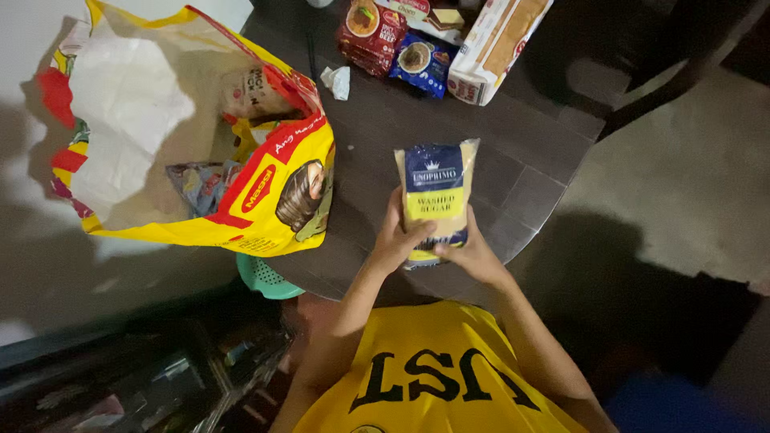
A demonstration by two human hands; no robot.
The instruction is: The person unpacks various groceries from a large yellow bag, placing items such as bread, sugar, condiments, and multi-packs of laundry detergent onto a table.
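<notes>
Both yr hands, left [395, 240] & right [473, 255], pinch the sugar bag [434, 192] bottom (long way pointing up, away from grip) over desk [513, 160].

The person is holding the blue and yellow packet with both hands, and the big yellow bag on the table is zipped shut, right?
Not quite. The big yellow bag is wide open, not shut: the head view shows its white lining and packets lying inside it. The rest holds: the left hand and the right hand both grip the blue and yellow packet above the dark table.
</notes>
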